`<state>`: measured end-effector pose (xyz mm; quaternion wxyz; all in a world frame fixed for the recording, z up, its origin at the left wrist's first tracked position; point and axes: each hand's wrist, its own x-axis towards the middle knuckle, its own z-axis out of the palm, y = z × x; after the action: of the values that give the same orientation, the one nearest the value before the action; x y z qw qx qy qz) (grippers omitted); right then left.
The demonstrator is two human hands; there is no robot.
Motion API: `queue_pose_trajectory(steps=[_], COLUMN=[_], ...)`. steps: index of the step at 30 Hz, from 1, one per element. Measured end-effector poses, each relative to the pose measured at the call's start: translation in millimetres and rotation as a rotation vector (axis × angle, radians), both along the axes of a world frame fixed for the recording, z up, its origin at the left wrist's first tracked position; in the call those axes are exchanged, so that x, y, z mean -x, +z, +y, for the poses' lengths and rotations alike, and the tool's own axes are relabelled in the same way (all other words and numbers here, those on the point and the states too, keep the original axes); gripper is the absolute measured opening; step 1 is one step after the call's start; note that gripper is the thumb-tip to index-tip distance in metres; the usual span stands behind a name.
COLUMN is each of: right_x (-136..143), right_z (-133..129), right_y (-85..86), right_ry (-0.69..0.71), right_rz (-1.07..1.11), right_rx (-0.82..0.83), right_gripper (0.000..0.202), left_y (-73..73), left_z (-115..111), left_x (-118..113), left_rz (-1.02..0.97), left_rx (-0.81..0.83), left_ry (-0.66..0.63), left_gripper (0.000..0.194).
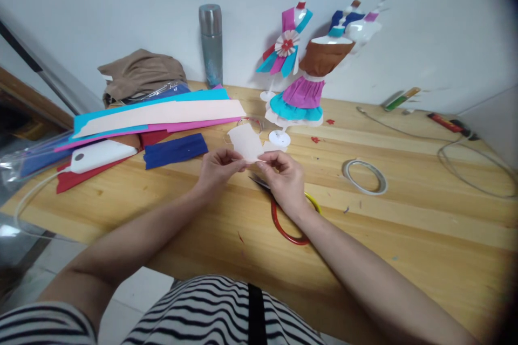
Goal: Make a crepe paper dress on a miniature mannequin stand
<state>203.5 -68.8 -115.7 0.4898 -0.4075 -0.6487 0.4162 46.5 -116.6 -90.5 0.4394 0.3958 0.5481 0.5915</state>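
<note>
A small pale pink piece of crepe paper [247, 142] is held up over the middle of the table by its near edge. My left hand [219, 170] pinches the near left corner between thumb and fingers. At the near right corner, my right hand [285, 175] grips it the same way. Under my right hand and wrist lie scissors [279, 221] with red and yellow handles, their blades pointing to the left and partly covered. Just beyond the paper sits a ring-shaped roll [259, 123], mostly hidden.
Small dress forms in paper outfits [303, 91] stand at the back, beside a flask [211, 46]. Long crepe strips [162, 116], a blue piece [176, 151] and a white power bank [103, 153] lie left. A tape roll [365, 177] and a cable [441, 156] lie right.
</note>
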Motion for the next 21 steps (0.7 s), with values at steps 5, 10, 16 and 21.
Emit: queue_pose_trajectory(steps=[5,10,16,21], right_x=[3,4,4,2], right_z=[-1,-1,0,2], right_y=[2.3,2.1,1.7,0.3], right_ry=[0.017,0.043,0.038,0.037], right_rz=[0.077,0.114,0.127,0.075], right_rx=[0.069,0.087,0.086,0.003], right_gripper=[0.012,0.013,0.012,0.011], left_y=[-1.0,-6.0,-12.8,-24.1], left_z=[-1,1,3,4], left_x=[-1,-3,-3,1], left_rz=[-0.04,-0.048,0.018,0.174], left_rx=[-0.023,-0.066,-0.097,-0.151], left_ry=[0.052,0.068,0.082,0.058], left_gripper=[0.019,0.018,0.015,0.013])
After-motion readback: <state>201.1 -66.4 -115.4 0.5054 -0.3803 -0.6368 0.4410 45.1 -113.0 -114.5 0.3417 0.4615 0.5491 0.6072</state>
